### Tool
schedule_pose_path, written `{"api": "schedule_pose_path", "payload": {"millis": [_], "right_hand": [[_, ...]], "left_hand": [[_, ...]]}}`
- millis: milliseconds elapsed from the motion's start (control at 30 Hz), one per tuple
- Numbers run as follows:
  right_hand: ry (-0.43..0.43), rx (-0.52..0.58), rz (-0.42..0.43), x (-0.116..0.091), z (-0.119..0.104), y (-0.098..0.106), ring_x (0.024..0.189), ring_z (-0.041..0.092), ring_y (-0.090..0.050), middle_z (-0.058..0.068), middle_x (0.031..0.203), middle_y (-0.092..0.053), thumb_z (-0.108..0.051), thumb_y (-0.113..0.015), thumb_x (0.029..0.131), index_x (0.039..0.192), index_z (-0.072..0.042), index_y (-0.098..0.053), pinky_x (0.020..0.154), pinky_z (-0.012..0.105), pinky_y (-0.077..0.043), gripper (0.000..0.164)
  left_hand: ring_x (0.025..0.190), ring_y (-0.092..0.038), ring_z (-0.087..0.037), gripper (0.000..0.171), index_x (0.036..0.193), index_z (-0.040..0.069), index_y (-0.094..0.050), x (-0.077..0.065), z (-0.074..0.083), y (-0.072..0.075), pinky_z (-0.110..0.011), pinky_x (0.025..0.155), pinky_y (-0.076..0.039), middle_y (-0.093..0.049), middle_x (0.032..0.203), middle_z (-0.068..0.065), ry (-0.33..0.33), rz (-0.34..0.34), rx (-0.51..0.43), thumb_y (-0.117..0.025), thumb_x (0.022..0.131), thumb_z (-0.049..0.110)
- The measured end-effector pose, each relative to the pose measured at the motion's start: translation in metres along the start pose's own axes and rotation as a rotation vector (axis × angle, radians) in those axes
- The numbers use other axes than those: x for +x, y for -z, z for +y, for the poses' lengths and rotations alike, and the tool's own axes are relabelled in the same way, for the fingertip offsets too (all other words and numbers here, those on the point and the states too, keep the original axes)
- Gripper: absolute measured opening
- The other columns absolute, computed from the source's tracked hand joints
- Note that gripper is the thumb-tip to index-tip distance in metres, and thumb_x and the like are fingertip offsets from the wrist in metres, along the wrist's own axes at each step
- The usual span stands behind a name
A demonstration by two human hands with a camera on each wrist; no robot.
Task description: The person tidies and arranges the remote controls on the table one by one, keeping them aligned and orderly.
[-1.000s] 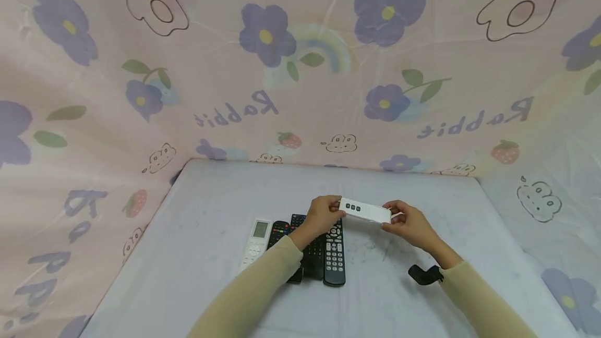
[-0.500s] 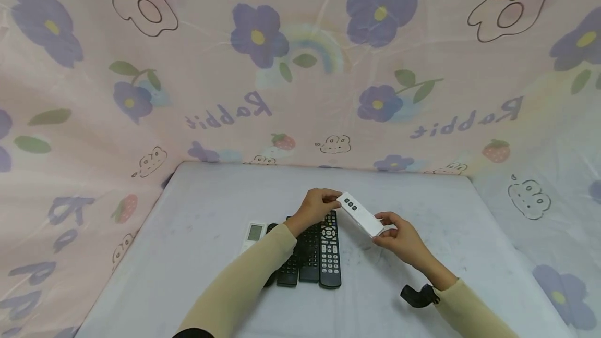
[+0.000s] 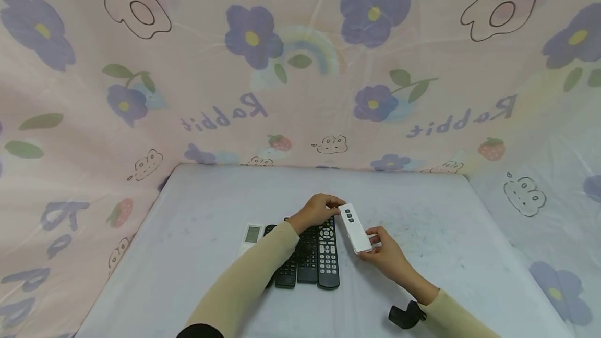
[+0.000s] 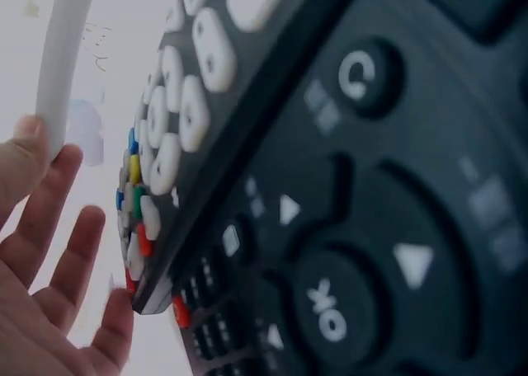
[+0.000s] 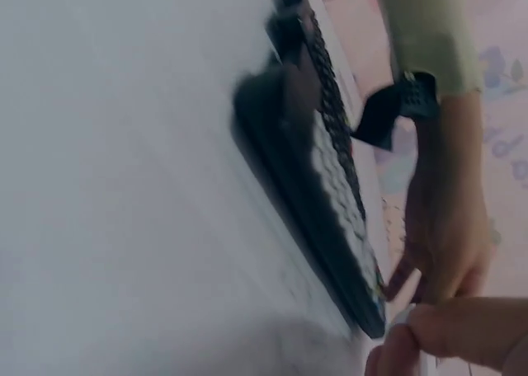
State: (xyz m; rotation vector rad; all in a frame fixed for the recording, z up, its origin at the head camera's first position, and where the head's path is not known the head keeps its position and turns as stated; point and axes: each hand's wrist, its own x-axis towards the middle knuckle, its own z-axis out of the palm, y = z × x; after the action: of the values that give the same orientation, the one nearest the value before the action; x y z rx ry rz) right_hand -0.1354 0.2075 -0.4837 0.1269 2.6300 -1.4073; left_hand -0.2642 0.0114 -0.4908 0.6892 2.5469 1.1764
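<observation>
A slim white remote control with three dark buttons slants between my two hands. My left hand pinches its far end, and my right hand grips the near end. Just left of it lies a black remote with white keys, the last in a side-by-side row. In the left wrist view, thumb and forefinger of the left hand pinch the white remote, while the other fingers spread beside the row.
More black remotes and a white remote with a grey screen stand in the row, partly hidden by my left sleeve. A white-covered table bears them all. Patterned cloth closes off the back and sides.
The white remote has swung from lying crosswise to pointing mostly away from me, closer to the row. My right hand has moved nearer and left; the left hand keeps its end.
</observation>
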Motion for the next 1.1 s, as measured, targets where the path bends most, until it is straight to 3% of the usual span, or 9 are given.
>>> {"api": "schedule_pose_path", "payload": {"millis": [167, 333, 533, 833, 1100], "right_hand": [[0.024, -0.020, 0.027, -0.004, 0.004, -0.012, 0.072, 0.016, -0.054, 0.015, 0.096, -0.058, -0.002, -0.079, 0.073, 0.116, 0.001, -0.045, 0.061, 0.024, -0.046, 0.054], [0.022, -0.029, 0.022, -0.006, 0.006, -0.022, 0.071, 0.015, -0.055, 0.014, 0.093, -0.058, 0.002, -0.076, 0.074, 0.115, 0.002, -0.044, 0.058, 0.024, -0.047, 0.052], [0.016, -0.074, 0.039, -0.007, 0.004, -0.031, 0.070, 0.014, -0.054, 0.010, 0.088, -0.057, 0.002, -0.075, 0.072, 0.111, 0.001, -0.045, 0.059, 0.024, -0.045, 0.049], [0.046, -0.121, 0.026, -0.009, -0.001, -0.035, 0.068, 0.013, -0.052, 0.008, 0.083, -0.054, 0.000, -0.076, 0.071, 0.106, 0.002, -0.046, 0.058, 0.024, -0.043, 0.046], [0.049, -0.145, -0.014, -0.009, -0.003, -0.033, 0.069, 0.013, -0.050, 0.006, 0.083, -0.052, -0.001, -0.075, 0.074, 0.104, 0.000, -0.049, 0.058, 0.025, -0.041, 0.040]], "left_hand": [[0.114, -0.059, -0.016, 0.025, 0.117, 0.030, -0.069, 0.002, -0.002, -0.002, -0.035, 0.092, -0.050, -0.066, 0.119, 0.008, 0.009, -0.035, 0.054, -0.065, 0.092, 0.028], [0.115, -0.061, -0.016, 0.025, 0.117, 0.030, -0.069, 0.002, -0.004, -0.002, -0.043, 0.100, -0.045, -0.065, 0.123, 0.009, 0.003, -0.062, 0.079, -0.064, 0.093, 0.027], [0.118, -0.058, -0.015, 0.025, 0.117, 0.031, -0.069, -0.001, -0.002, 0.000, -0.052, 0.111, -0.030, -0.065, 0.123, 0.009, 0.000, -0.071, 0.131, -0.062, 0.094, 0.025], [0.118, -0.057, -0.014, 0.028, 0.118, 0.031, -0.069, -0.005, 0.008, -0.002, -0.047, 0.108, -0.034, -0.067, 0.122, 0.008, 0.049, -0.096, 0.242, -0.059, 0.094, 0.019], [0.119, -0.057, -0.016, 0.029, 0.123, 0.029, -0.066, -0.007, 0.008, -0.004, -0.044, 0.102, -0.042, -0.064, 0.125, 0.006, 0.029, -0.127, 0.326, -0.056, 0.096, 0.022]]}}
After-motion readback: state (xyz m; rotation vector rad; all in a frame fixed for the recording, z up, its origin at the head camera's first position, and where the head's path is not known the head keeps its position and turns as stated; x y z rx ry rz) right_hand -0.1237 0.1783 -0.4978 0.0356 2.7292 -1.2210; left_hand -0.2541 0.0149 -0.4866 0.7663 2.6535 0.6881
